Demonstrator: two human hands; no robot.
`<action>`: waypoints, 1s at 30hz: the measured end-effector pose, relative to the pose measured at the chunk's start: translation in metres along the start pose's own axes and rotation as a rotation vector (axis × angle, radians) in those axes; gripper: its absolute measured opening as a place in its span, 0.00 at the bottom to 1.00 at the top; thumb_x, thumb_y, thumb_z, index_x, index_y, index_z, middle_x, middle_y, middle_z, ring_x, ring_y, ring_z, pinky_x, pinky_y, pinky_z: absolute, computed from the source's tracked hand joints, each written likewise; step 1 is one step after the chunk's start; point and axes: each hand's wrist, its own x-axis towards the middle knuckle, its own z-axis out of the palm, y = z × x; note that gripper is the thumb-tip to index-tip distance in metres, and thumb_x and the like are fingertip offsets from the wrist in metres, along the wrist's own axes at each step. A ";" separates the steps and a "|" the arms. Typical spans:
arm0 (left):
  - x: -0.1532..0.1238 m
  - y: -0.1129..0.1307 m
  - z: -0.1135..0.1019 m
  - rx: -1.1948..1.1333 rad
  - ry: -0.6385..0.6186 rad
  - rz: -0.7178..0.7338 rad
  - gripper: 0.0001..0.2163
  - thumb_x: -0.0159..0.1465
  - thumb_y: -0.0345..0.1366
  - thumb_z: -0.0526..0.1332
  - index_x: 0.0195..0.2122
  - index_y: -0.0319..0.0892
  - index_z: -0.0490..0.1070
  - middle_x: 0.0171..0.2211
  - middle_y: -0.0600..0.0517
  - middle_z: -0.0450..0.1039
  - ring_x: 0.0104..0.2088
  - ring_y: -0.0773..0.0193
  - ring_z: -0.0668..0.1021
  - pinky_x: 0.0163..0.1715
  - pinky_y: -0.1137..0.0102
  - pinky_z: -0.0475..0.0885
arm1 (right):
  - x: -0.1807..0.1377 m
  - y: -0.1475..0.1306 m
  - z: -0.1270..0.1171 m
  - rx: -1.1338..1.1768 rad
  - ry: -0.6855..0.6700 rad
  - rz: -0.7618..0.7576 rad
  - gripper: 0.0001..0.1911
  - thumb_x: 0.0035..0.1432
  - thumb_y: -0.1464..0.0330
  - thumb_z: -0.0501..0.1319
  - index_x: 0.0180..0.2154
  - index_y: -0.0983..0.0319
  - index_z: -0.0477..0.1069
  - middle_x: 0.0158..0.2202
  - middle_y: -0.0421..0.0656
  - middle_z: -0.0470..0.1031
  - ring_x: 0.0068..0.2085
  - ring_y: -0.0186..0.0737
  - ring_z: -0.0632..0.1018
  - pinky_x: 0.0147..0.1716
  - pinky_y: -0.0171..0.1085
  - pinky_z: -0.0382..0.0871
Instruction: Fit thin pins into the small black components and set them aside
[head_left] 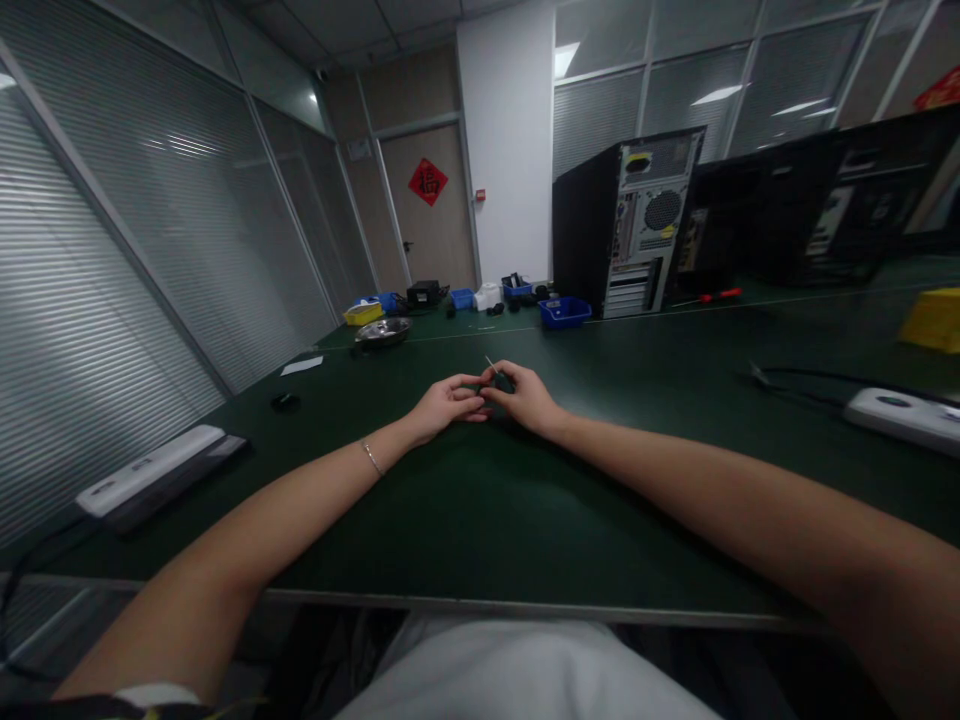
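Both my arms reach out over a dark green table [480, 510] and my hands meet at its middle. My right hand [525, 395] is curled round a small dark object [501, 381] with a thin metal tip sticking up, perhaps a small screwdriver. My left hand [446, 403] has its fingers pinched together and touches the same object from the left. A thin bracelet [371, 456] sits on my left wrist.
A white power strip [150, 472] lies at the left edge, another [904, 412] at the right with cables. A black PC tower [626, 222] and more cases stand at the back right. A metal bowl [382, 330], blue bins [564, 312] and a yellow box [934, 318] sit farther off.
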 end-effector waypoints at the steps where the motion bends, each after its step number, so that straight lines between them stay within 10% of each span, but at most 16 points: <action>1: 0.000 0.000 0.000 0.001 0.002 -0.002 0.23 0.58 0.27 0.65 0.54 0.36 0.61 0.42 0.41 0.75 0.42 0.56 0.79 0.47 0.60 0.73 | 0.000 0.000 0.000 -0.009 0.002 0.005 0.09 0.50 0.68 0.62 0.35 0.63 0.71 0.34 0.41 0.73 0.38 0.37 0.72 0.40 0.37 0.66; 9: -0.001 0.002 0.000 0.025 -0.008 0.017 0.22 0.58 0.29 0.64 0.54 0.38 0.63 0.42 0.43 0.74 0.42 0.58 0.79 0.47 0.59 0.73 | -0.002 0.002 0.002 0.180 -0.100 0.245 0.13 0.51 0.64 0.61 0.40 0.62 0.68 0.34 0.40 0.70 0.27 0.31 0.71 0.17 0.29 0.66; 20: 0.004 0.009 -0.012 -0.065 0.114 0.029 0.20 0.56 0.24 0.64 0.50 0.37 0.66 0.40 0.41 0.74 0.39 0.56 0.79 0.44 0.59 0.74 | -0.003 -0.002 -0.001 0.157 -0.081 0.254 0.13 0.53 0.63 0.61 0.40 0.61 0.69 0.34 0.41 0.70 0.25 0.29 0.69 0.14 0.26 0.66; 30: -0.025 0.045 -0.168 -0.378 1.021 0.290 0.07 0.57 0.17 0.55 0.33 0.32 0.68 0.31 0.44 0.71 0.34 0.62 0.78 0.33 0.68 0.78 | -0.001 0.011 -0.006 0.192 -0.134 0.359 0.12 0.54 0.63 0.60 0.40 0.60 0.70 0.30 0.40 0.67 0.27 0.32 0.70 0.17 0.30 0.69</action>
